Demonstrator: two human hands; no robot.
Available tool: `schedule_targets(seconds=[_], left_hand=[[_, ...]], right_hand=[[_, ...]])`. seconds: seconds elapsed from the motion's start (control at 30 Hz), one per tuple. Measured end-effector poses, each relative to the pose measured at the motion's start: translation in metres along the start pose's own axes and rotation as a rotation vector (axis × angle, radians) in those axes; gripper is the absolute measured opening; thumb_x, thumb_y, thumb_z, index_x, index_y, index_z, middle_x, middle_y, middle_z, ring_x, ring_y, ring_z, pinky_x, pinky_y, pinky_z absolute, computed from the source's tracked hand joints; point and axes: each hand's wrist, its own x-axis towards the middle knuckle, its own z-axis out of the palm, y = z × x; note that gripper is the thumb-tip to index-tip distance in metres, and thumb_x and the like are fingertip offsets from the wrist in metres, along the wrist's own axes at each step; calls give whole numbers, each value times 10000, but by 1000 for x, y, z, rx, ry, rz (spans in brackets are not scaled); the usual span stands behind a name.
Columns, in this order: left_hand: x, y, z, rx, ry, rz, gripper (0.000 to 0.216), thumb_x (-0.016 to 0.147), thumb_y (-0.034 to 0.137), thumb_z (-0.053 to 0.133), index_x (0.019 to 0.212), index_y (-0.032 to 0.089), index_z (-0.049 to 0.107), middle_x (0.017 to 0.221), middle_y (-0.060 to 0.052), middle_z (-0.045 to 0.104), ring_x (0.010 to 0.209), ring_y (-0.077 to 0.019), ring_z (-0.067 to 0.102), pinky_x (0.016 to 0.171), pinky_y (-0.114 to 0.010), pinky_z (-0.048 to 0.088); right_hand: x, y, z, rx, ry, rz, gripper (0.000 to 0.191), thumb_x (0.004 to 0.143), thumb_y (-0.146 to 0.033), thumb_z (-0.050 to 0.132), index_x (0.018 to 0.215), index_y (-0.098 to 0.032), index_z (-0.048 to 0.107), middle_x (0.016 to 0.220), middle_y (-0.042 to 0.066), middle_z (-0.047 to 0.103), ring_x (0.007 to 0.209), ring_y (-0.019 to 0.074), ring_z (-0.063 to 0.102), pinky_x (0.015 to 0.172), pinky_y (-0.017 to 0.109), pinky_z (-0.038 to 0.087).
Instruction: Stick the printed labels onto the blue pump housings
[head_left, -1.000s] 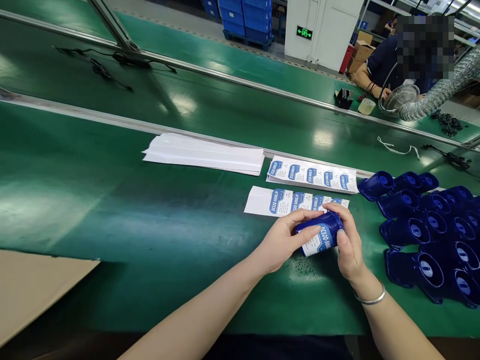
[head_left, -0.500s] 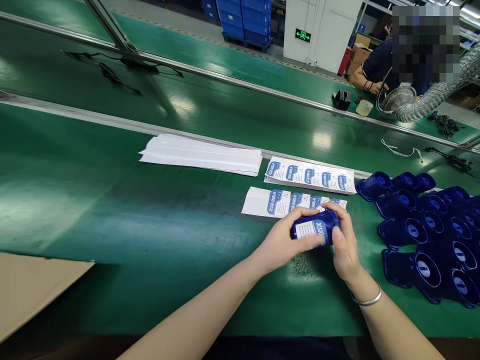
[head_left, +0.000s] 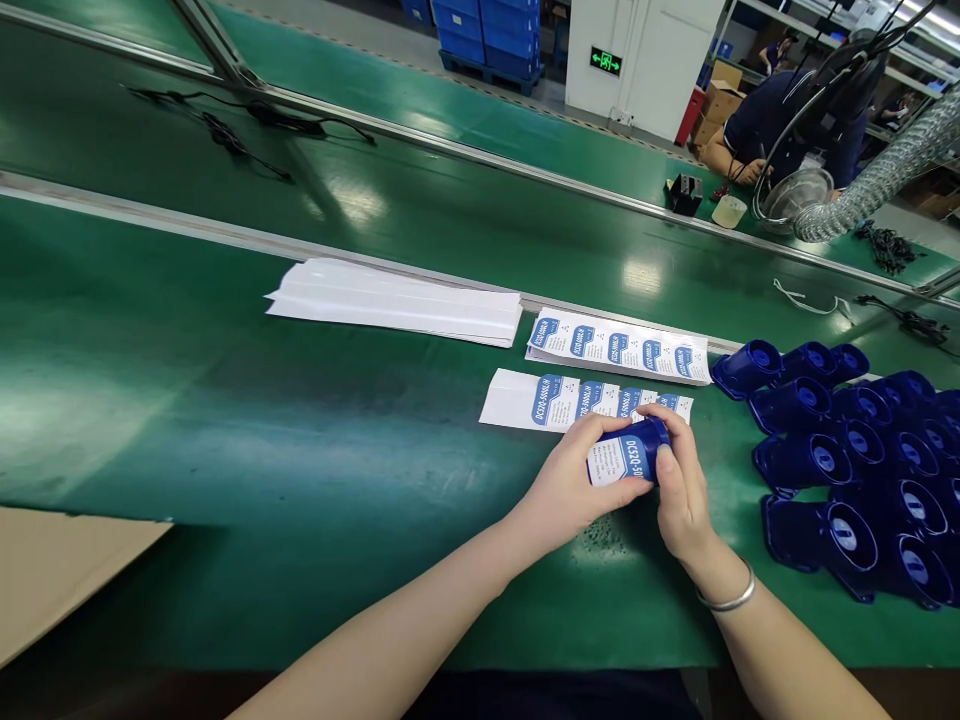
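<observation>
Both my hands grip one small blue plastic part (head_left: 628, 452) with a white and blue printed label on its side. My left hand (head_left: 574, 482) wraps it from the left, thumb along its underside. My right hand (head_left: 681, 485) closes on its right end, fingers curled over the top. It is held just above the green belt (head_left: 300, 450). Right behind it lies a label sheet (head_left: 559, 400) with blue stickers, partly peeled bare at its left end.
A second label sheet (head_left: 619, 346) and a stack of blank white sheets (head_left: 397, 302) lie further back. Several blue parts (head_left: 847, 450) are piled at the right. A cardboard edge (head_left: 67, 565) lies lower left. Across the far belt a person (head_left: 780, 120) works near a metal hose.
The blue part has been turned in my hands, so more of the white label now faces up. Both hands drifted slightly left and away from me.
</observation>
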Motion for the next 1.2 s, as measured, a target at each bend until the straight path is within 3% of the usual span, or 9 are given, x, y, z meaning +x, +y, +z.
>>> schedule_targets(seconds=[0.13,0.37,0.47,0.57,0.67,0.73,1.2], left_hand=[[-1,-6,5,123,20,112,609,681,243,852,1219,244,565,1232,-77,605,1183,-299,571,1041,-511,465],[0,-2,-1,159,-25,161,652,693,240,848,1274,258,552,1274,-82,592,1220,-302,548,1068,-511,452],[4,5,-9,5,-78,70,523,748,366,821,1216,242,623,1255,-79,635,1199,-299,574,1072,-488,442],[6,7,-14,-354,-104,-122,326,872,435,696,1103,204,700,1174,-79,690,1160,-272,613,1047,-435,460],[6,4,-12,-623,-96,-305,312,812,403,774,1034,188,729,1099,-69,716,1115,-261,638,1016,-409,479],[6,3,-9,-669,-85,-340,321,778,383,812,1020,188,733,1084,-60,718,1103,-248,640,1017,-396,475],[1,7,-5,-82,-78,96,284,863,343,713,1111,207,691,1144,-77,696,1080,-254,639,981,-388,487]], right_hand=[[0,1,-1,26,0,68,388,1048,-440,356,1362,-266,500,1350,80,557,1262,266,523,1057,462,461],[0,-3,-2,8,9,-3,398,1048,-429,360,1387,-267,490,1387,81,541,1309,270,487,1129,494,401],[0,-4,-3,-15,1,-55,404,1044,-421,372,1405,-272,474,1390,88,533,1315,280,482,1134,518,396],[-2,-3,-3,-53,-43,-156,422,1035,-412,397,1430,-273,448,1402,100,521,1330,299,471,1144,558,376],[-4,-1,-2,-106,-75,-217,429,1023,-396,421,1435,-275,439,1394,108,526,1314,315,484,1131,591,380],[-5,-1,-2,-117,-69,-220,424,1023,-389,417,1430,-276,445,1384,109,530,1305,318,490,1124,601,383],[-12,-13,1,-85,1,-47,381,1038,-375,396,1399,-289,484,1360,87,541,1303,293,485,1123,540,380]])
